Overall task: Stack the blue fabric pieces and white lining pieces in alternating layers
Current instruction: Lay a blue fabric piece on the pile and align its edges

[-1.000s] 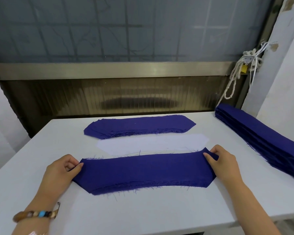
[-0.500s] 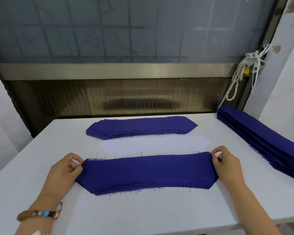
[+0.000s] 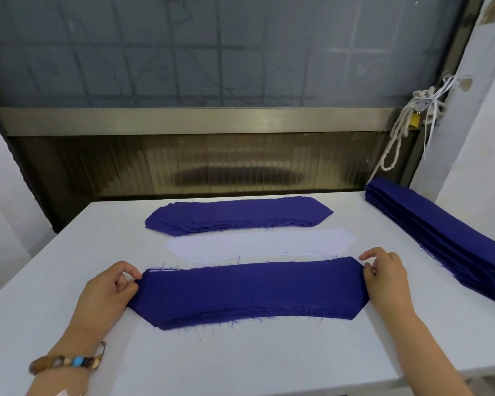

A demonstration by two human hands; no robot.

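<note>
Both my hands had shifted only slightly along the ends of the near blue stack (image 3: 249,292), which lay flat on the white table (image 3: 240,361). My left hand (image 3: 106,295), beaded bracelet (image 3: 66,362) at the wrist, pinched the stack's left tip between thumb and fingers; my right hand (image 3: 386,278) pinched its right tip. Just beyond lay the white lining pieces (image 3: 260,244), then another blue pile (image 3: 237,214). Far right sat a taller stack of folded blue fabric (image 3: 446,232).
</note>
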